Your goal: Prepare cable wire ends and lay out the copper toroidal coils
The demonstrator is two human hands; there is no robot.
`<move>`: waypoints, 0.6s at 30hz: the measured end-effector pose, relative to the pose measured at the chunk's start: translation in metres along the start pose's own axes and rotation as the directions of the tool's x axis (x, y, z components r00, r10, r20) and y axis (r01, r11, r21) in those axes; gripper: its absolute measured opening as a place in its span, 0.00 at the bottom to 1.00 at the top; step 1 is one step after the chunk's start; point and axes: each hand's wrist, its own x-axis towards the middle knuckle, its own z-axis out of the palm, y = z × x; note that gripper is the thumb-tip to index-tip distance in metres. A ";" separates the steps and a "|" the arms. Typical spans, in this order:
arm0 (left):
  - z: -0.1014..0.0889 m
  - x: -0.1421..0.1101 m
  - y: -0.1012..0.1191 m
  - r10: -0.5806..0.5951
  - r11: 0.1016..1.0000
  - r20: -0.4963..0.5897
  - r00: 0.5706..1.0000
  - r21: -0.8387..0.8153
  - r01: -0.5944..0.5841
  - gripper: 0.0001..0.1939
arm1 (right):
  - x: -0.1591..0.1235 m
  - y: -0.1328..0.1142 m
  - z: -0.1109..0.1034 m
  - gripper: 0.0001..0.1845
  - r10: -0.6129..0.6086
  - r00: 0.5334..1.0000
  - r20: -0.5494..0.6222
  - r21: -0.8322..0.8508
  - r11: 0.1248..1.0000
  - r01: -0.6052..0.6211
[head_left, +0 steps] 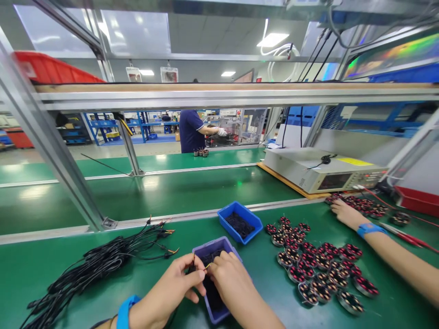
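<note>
Toward the workbench's (pixel 262 297) near edge, thin wires (pixel 206 267) are pinched by left hand (pixel 168 285) and right hand (pixel 233 281), seemingly for steadiness.

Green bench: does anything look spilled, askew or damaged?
Nothing stands out. The black cables lie in a loose bundle, the coils are loosely grouped, and the blue bin and purple bin stand upright.

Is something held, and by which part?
The left hand and right hand pinch a thin yellow wire; whether at its end or further along cannot be told.
</note>
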 end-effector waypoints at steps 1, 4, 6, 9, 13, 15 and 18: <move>0.002 0.002 0.000 -0.002 1.000 -0.004 1.000 0.016 0.002 0.15 | 0.000 0.000 0.000 0.09 0.011 1.000 -0.005 -0.007 1.000 -0.011; 0.005 0.008 -0.004 0.024 0.999 -0.028 0.999 0.024 -0.023 0.19 | -0.001 0.000 0.003 0.06 0.022 1.000 -0.014 -0.020 1.000 -0.022; 0.006 0.009 -0.007 0.054 0.998 -0.043 0.998 -0.011 -0.055 0.21 | 0.000 -0.002 0.006 0.07 0.023 1.000 -0.015 -0.020 1.000 -0.023; 0.003 0.006 -0.010 0.082 0.995 -0.045 0.996 -0.061 -0.085 0.21 | -0.001 -0.005 0.009 0.09 0.037 0.999 -0.025 -0.007 0.999 -0.037; -0.002 0.000 -0.008 0.078 0.995 -0.050 0.996 -0.065 -0.081 0.20 | -0.008 -0.001 0.006 0.09 0.058 0.997 -0.059 0.065 0.996 -0.054; -0.001 -0.001 -0.006 0.080 0.994 -0.056 0.995 -0.071 -0.084 0.21 | -0.012 0.004 0.004 0.11 0.074 0.990 -0.123 0.154 0.987 -0.054; 0.002 -0.002 -0.005 0.079 0.995 -0.056 0.995 -0.048 -0.082 0.23 | -0.015 0.012 0.002 0.11 0.109 0.968 -0.225 0.284 0.958 -0.041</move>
